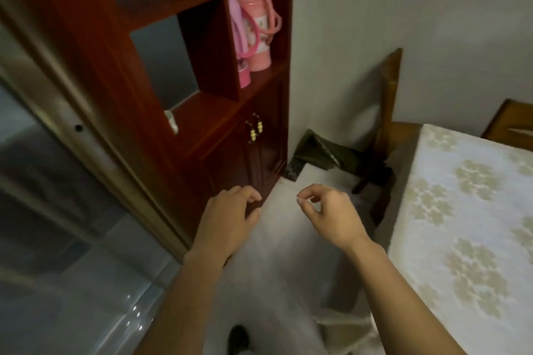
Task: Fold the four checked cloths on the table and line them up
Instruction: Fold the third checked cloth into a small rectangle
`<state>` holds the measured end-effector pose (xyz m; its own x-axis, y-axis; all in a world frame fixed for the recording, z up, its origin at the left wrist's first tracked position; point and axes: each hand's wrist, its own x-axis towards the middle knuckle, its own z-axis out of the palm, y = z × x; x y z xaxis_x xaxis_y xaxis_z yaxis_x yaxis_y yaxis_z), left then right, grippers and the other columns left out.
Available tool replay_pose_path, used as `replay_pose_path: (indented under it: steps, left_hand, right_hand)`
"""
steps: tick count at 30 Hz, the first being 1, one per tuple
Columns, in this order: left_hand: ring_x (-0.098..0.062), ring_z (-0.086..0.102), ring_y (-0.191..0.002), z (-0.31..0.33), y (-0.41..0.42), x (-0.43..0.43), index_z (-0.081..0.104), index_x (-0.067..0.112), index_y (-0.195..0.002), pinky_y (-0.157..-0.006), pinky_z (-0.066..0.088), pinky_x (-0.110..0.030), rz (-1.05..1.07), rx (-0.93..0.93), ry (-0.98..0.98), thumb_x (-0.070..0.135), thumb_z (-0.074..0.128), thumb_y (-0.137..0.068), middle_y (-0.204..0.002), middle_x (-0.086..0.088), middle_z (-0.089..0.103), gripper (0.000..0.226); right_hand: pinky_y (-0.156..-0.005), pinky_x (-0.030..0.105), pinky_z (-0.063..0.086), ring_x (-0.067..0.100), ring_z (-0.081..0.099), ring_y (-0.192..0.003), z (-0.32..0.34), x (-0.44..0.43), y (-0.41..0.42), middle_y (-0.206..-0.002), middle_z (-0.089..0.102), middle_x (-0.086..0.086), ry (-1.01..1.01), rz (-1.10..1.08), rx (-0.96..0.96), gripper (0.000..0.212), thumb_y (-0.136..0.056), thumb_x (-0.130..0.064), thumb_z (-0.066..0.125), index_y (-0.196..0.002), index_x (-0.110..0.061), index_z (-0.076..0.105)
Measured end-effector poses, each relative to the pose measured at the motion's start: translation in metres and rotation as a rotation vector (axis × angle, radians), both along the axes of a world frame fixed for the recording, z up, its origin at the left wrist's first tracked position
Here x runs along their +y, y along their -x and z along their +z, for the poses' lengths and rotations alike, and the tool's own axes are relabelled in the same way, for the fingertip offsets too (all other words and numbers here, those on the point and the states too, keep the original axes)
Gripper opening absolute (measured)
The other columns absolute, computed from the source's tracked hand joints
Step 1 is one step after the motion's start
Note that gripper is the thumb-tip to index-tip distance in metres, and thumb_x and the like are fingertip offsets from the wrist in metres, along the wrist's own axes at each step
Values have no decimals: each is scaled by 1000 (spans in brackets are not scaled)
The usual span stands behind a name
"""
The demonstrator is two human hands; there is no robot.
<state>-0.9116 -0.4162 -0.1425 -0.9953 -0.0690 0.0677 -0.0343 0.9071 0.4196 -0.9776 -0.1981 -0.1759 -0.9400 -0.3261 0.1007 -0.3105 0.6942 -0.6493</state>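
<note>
No checked cloth shows in the head view. My left hand (230, 216) hangs in front of the lower door of the dark red cabinet (248, 153), fingers loosely curled, holding nothing. Over the pale floor, my right hand (328, 213) hovers with thumb and forefinger nearly pinched and nothing between them. The table (467, 210), covered with a white cloth with a beige flower pattern, fills the right side; only its left part is in frame.
Two pink flasks (256, 23) stand on a cabinet shelf. A wooden chair (386, 130) stands against the wall beyond the table. A dark green bag (320, 153) lies on the floor in the corner. A sliding glass door (72, 210) is at left.
</note>
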Motion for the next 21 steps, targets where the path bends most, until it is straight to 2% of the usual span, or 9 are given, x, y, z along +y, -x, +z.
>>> replay_pose_path:
  steps: [3, 8, 14, 21]
  left_hand:
    - [-9, 55, -106, 13, 64, -22, 62, 32, -119, -90, 46, -27, -93, -4, -38, 33, 65, -97, -113, 15, 61, 22]
    - [-11, 55, -105, 23, 167, -39, 64, 33, -116, -92, 50, -36, -271, 19, -54, 27, 71, -94, -109, 16, 60, 24]
    - [-12, 56, -110, 3, 259, 13, 65, 32, -117, -97, 49, -37, -527, -34, -65, 27, 73, -91, -116, 15, 62, 27]
    - [-6, 57, -108, 3, 374, 86, 61, 37, -121, -93, 53, -33, -661, -49, -5, 30, 74, -91, -115, 21, 60, 33]
  right_hand:
    - [-87, 33, 56, 7, 64, -97, 15, -14, 35, -114, 68, -12, -82, -73, 51, 18, -99, -37, 59, -111, -29, 70]
    - [-86, 27, 55, 12, 66, -98, 38, -24, 84, -113, 68, -5, -105, -284, 148, 15, -97, -28, 65, -110, -25, 71]
    - [-75, 24, 49, 14, 65, -90, 22, 22, 124, -104, 63, -10, -114, -509, 78, 11, -96, -30, 64, -104, -26, 71]
    - [-77, 33, 55, 15, 64, -90, 21, 82, 218, -103, 64, -6, -73, -593, 101, 14, -97, -30, 62, -104, -22, 72]
